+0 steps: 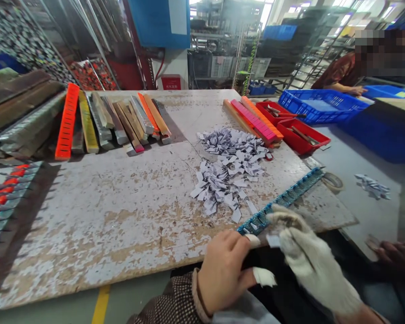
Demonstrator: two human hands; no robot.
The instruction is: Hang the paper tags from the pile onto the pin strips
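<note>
My left hand [224, 272] is bare, with white tape on its thumb and index fingertip. The thumb and index finger are spread with nothing seen between them; the other fingers curl at the near end of a blue slotted strip [283, 195]. Whether they press on the strip cannot be made out. My right hand [308, 258], in a white glove and slightly blurred, pinches a small white paper piece [274, 241] beside the strip's near end. Just beyond lies a loose heap of white paper pieces [222, 175] on the worn tabletop [121, 225].
Pink and orange bars [253, 119] lie behind the heap, near red trays [303, 137] and a blue crate [320, 105]. A tape roll [333, 181] sits right. Wooden and wrapped bars [121, 119] line the left back. A rack with orange pieces [3, 198] stands left. Another person's hand [396, 254] shows at right.
</note>
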